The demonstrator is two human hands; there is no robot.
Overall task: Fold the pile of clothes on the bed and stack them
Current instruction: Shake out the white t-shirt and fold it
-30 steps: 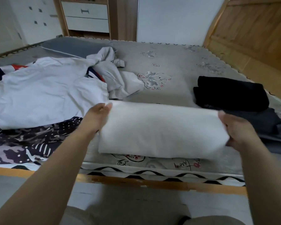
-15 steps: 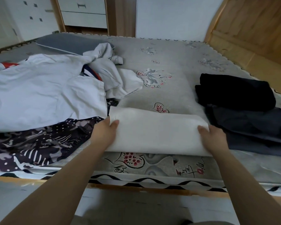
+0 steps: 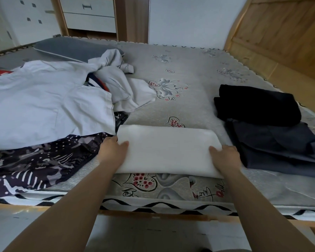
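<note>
A folded white garment lies flat on the mattress near its front edge. My left hand holds its left end, thumb on top. At the right end, my right hand holds it the same way. To the left lies the unfolded pile: a pale shirt, a dark patterned garment under it, and a crumpled grey garment behind. At the right sit a folded black garment and a folded dark grey garment, partly overlapping.
A grey pillow lies at the back left of the bed. The wooden headboard rises at the right. White drawers stand beyond the far side. The bed's wooden front rail runs below my arms.
The white garment came down from being held up in front of me and now lies on the mattress. Both hands moved forward and down with it.
</note>
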